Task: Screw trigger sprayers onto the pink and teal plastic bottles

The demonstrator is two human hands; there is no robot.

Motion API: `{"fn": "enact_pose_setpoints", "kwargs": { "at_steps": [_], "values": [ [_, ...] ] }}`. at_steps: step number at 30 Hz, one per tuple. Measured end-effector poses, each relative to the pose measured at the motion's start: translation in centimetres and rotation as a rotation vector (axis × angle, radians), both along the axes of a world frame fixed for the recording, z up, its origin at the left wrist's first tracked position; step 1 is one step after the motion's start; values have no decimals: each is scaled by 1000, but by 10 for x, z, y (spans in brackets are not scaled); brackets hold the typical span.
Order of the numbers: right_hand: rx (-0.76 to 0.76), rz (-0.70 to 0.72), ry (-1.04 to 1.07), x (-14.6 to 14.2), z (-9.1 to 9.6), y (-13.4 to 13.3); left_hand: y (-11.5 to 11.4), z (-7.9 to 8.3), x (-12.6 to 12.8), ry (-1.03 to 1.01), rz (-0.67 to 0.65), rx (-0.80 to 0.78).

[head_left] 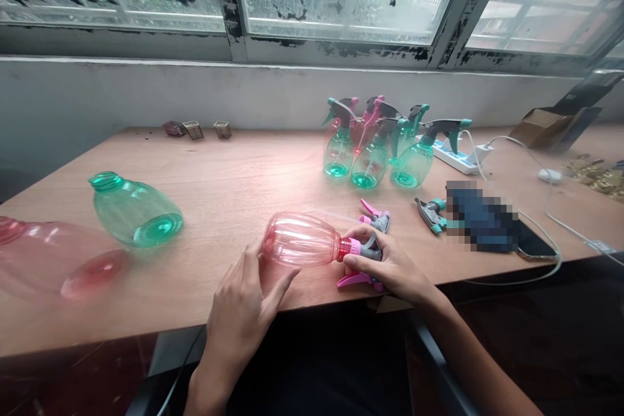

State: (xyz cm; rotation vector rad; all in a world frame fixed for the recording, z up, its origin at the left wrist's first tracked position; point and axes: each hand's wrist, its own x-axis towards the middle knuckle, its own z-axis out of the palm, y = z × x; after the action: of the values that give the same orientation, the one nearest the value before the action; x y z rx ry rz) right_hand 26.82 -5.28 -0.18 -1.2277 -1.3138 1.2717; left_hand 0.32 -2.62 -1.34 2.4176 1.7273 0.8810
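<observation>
A see-through pink spray bottle (pixel 302 240) lies sideways in front of me, base to the left. My left hand (pixel 241 296) cups its base end, fingers behind it and thumb spread along the lower edge. At the neck, my right hand (pixel 377 260) pinches the pink collar of a grey spray head (pixel 371 248). Part of that head is hidden by the fingers. A loose pink-and-grey spray head (pixel 377 218) lies just beyond my right hand. Below the hand, a pink trigger (pixel 355 280) shows, partly covered.
Green (pixel 136 211) and pink (pixel 53 257) headless bottles lie left. Several assembled spray bottles (pixel 369 162) stand at the back, near a power strip (pixel 453 155). To the right are a green-and-grey spray head (pixel 431 214), a phone (pixel 536 242), cables and a cardboard box (pixel 543 127).
</observation>
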Motion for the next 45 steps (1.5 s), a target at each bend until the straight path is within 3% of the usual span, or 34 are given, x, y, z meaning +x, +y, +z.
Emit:
{"fn": "enact_pose_setpoints", "kwargs": {
  "at_steps": [13,22,45],
  "values": [
    [0,-8,-5,1,-1,1,1,-2,0,-22,-11,39],
    [30,-6,0,0,3,1,1,-3,-1,-46,4,-31],
    [80,19,55,6,-6,5,3,1,3,-3,64,-87]
  ]
}}
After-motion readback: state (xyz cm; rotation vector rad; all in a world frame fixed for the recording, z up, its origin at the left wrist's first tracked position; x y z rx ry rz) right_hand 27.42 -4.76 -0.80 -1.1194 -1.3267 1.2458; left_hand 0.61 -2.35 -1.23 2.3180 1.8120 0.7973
